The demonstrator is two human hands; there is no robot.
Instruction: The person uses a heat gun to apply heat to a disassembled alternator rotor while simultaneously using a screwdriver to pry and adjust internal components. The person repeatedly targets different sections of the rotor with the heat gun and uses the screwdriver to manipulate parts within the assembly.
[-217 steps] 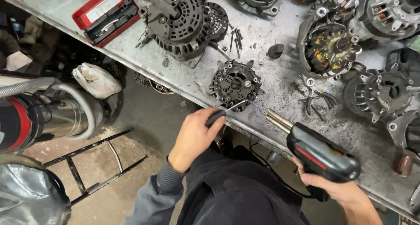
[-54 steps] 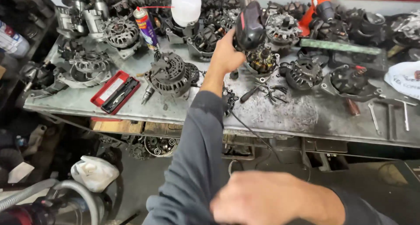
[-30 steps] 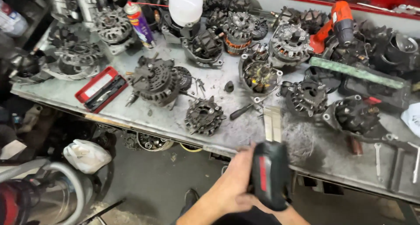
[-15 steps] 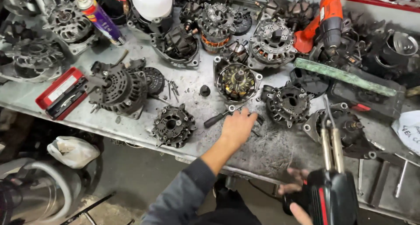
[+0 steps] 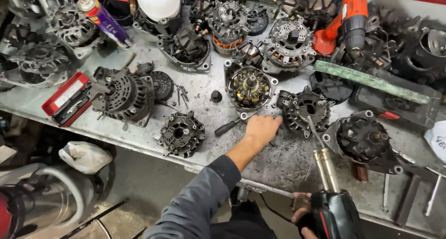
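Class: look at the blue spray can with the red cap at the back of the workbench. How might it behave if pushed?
The blue spray can with red cap lies tilted against parts, so it would probably roll. Its smooth round metal body looks slippery. It is likely light for its size.

A black heat gun [image 5: 332, 206] with a metal nozzle points up over the bench edge.
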